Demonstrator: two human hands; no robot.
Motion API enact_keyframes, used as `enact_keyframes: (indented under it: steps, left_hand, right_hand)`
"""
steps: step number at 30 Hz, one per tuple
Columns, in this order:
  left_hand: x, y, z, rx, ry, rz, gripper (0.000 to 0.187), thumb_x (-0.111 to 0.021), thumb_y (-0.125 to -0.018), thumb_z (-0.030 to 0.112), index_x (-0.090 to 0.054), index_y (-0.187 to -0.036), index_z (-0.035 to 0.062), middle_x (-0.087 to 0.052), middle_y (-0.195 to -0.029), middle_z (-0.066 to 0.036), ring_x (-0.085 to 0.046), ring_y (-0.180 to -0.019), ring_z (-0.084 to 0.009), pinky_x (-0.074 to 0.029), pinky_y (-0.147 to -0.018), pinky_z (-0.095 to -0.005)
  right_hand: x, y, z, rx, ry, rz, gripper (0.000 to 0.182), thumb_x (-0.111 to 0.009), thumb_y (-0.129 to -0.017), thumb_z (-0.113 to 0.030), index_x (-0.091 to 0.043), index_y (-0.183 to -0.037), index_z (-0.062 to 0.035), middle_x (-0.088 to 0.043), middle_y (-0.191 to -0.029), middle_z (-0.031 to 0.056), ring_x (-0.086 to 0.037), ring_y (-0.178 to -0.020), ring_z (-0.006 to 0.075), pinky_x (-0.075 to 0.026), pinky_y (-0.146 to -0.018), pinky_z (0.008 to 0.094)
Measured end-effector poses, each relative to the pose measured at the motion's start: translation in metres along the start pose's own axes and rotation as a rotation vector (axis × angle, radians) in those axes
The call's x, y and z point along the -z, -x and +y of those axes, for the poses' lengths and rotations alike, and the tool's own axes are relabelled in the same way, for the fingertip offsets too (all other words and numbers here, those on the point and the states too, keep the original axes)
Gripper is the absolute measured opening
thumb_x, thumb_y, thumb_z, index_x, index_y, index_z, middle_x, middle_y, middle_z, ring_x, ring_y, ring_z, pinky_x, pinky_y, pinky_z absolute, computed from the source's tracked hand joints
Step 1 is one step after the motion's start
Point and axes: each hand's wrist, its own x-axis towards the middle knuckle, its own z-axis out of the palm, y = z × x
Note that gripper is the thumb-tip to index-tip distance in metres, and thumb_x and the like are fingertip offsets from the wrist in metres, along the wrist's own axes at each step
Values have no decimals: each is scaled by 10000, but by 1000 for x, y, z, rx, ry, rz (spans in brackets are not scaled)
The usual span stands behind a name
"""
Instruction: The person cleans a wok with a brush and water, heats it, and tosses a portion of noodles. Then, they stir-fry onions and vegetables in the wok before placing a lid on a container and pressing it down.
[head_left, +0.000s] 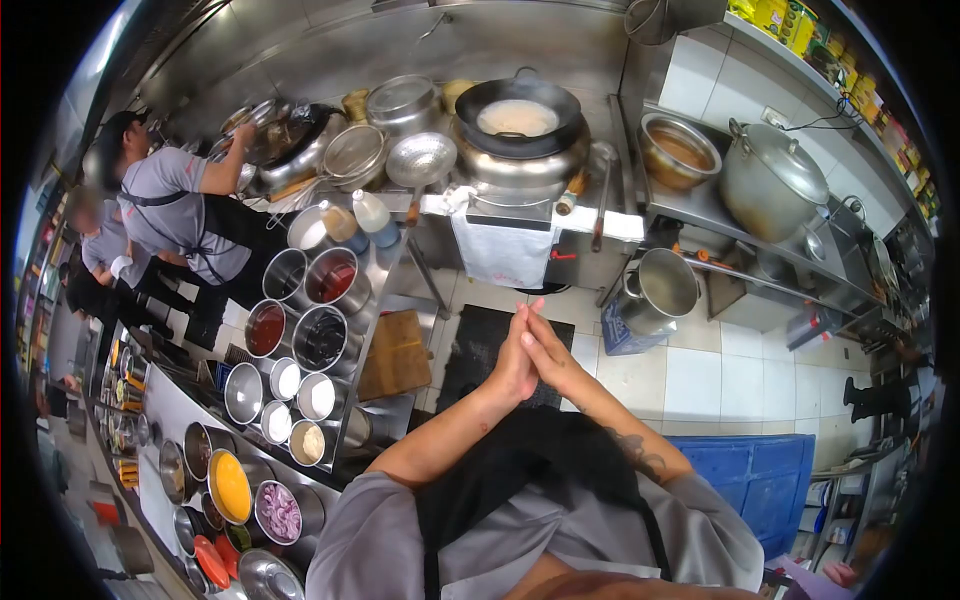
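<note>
My left hand (513, 362) and my right hand (549, 354) are pressed palm to palm in front of my black apron (530, 460). Their fingers are together and point toward the stove; no object shows between them. Beyond them, a white cloth (500, 248) hangs from the stove front. Above it, a black wok (472, 110) holds cloudy pale liquid on a round metal burner. A perforated skimmer (421, 160) lies left of the wok, and a ladle (601, 190) lies to its right. Both hands are apart from all of these.
To the left, a steel counter holds several pots of sauces and powders, including a red sauce (332, 278), plus squeeze bottles (372, 215). Sliced onions (279, 512) sit nearer. A co-worker (180, 200) stands at the far-left wok. A tall pot (668, 285) stands on the right.
</note>
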Motion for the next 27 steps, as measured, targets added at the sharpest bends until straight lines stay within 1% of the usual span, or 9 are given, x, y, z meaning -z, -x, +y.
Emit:
enact_keyframes:
  steps: [3,6,9,12,15,18,21,24,27]
  left_hand:
    - [5,-2,-2,15,-107,-84,682,-366,-962,580,-291,-1475,137,-226,-1515,-128,-214,-1399,-243,-214,-1125,-373]
    - [1,2,4,81,-149,-147,692,-374,-954,591,-272,-1487,161,-138,-1554,-122,-136,-1429,-253,-175,-1138,-400]
    - [-11,10,14,114,-175,-129,671,-377,-962,567,-283,-1484,156,-134,-1552,-128,-135,-1426,-259,-205,-1123,-438]
    - [4,1,6,59,-293,-193,654,-428,-957,532,-298,-1475,154,-216,-1513,-147,-211,-1399,-264,-325,-1053,-465]
    - [4,10,19,140,-322,-248,626,-494,-941,493,-373,-1417,105,-382,-1391,-156,-370,-1311,-252,-436,-941,-438]
    - [11,6,21,178,-344,-261,471,-577,-920,399,-518,-1225,45,-533,-1179,-128,-536,-1081,-217,-478,-888,-379]
    - [19,3,20,156,-358,-306,423,-633,-892,385,-566,-1106,26,-578,-1060,-106,-574,-1009,-196,-482,-857,-356]
    - [20,3,19,68,-252,-348,325,-683,-870,293,-589,-1027,25,-590,-1020,-97,-581,-955,-184,-484,-845,-325]
    - [15,8,22,3,-229,-356,279,-677,-862,255,-624,-979,8,-597,-978,-121,-579,-990,-234,-486,-874,-367]
  right_hand:
    - [1,-2,2,48,-44,-25,648,-381,-996,-426,-218,-1482,-29,-287,-1485,208,-322,-1359,315,-246,-1117,395]
    - [2,-3,9,-9,-135,-27,639,-373,-996,-432,-194,-1499,-81,-293,-1484,201,-399,-1306,315,-286,-1098,409]
    - [1,-1,-1,69,-106,41,645,-386,-996,-432,-222,-1481,-40,-304,-1466,229,-207,-1411,362,-217,-1130,426]
    - [-3,-2,7,-66,-355,-29,639,-390,-993,-432,-235,-1481,-49,-280,-1484,238,-187,-1419,364,-199,-1135,425]
    - [-1,-7,14,7,-262,-158,665,-371,-995,-439,-160,-1504,-66,-265,-1490,231,-382,-1321,333,-272,-1107,409]
    - [-10,-3,8,185,-186,-63,507,-590,-930,-339,-450,-1341,-75,-532,-1220,167,-510,-1150,327,-400,-987,388]
    - [3,-11,5,1,-144,-336,671,-398,-990,-428,-221,-1469,7,-231,-1496,276,-167,-1423,382,-186,-1137,438]
    - [1,-5,-13,126,51,-191,527,-495,-954,-349,-387,-1374,-49,-432,-1314,210,-379,-1230,324,-324,-1020,401]
    - [0,0,-32,254,248,-40,398,-592,-918,-270,-552,-1278,-105,-632,-1132,144,-591,-1038,266,-461,-902,364]
